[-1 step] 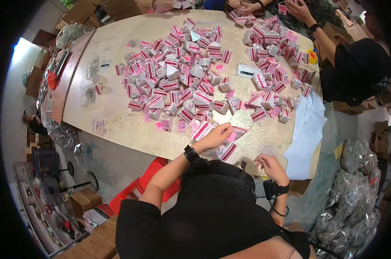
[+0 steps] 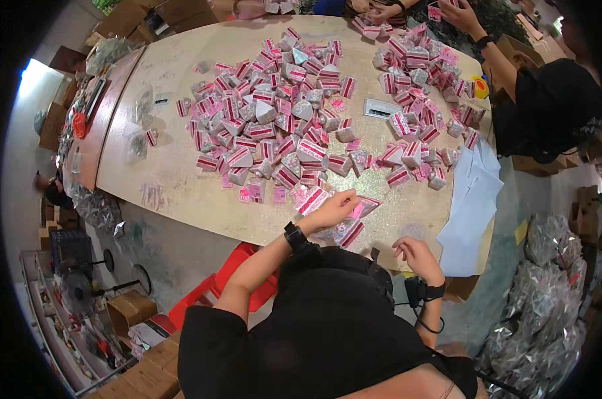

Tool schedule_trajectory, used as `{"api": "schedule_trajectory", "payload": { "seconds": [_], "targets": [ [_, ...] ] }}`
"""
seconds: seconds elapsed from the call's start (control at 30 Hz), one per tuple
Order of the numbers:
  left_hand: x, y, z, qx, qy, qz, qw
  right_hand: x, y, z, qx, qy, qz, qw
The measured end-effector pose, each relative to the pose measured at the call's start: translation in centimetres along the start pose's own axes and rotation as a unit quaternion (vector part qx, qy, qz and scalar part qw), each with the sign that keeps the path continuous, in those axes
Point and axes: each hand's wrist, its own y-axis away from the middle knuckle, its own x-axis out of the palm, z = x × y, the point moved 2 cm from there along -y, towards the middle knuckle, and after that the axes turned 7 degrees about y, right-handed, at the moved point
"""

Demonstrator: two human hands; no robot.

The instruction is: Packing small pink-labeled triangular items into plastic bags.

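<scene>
Pinching a pink packet (image 2: 366,207), the left hand (image 2: 332,209) curls (right hand (image 2: 415,254) loosely open, empty).

Packets (image 2: 281,126) heaped on table (image 2: 174,193), paper sheets (image 2: 470,199) right, stool (image 2: 238,282) perhaps below near edge

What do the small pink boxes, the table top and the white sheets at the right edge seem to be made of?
Pink boxes: probably thin printed card; flat faces, sharp folded edges, slight sheen. The left hand rests on some.
Table: looks like wood board with a worn, matt, pale surface; marks and scuffs show.
White sheets: likely paper, or possibly thin plastic; they lie flat and hang over the edge.
</scene>
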Motion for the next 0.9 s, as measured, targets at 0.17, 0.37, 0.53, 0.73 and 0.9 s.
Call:
{"api": "schedule_trajectory", "payload": {
  "seconds": [0.17,0.37,0.53,0.73,0.9],
  "targets": [
    [0.3,-1.4,2.8,-0.046,-0.043,0.045,0.997,0.1,0.9,-2.0,0.103,0.059,-0.036,0.992],
    [0.2,-2.8,5.8,-0.056,-0.102,0.074,0.990,1.8,1.1,-3.1,0.081,0.055,-0.059,0.993],
    [-0.4,-2.6,8.8,-0.004,-0.239,0.090,0.967,2.0,0.4,-1.1,0.131,0.028,-0.045,0.990],
    [-0.4,-0.9,6.1,-0.057,-0.238,0.148,0.958,1.6,-1.4,0.4,0.095,0.090,-0.050,0.990],
    [-1.1,0.1,3.7,0.042,-0.261,0.117,0.957,0.9,-3.2,3.7,0.030,0.055,-0.065,0.996]
  ]
}}
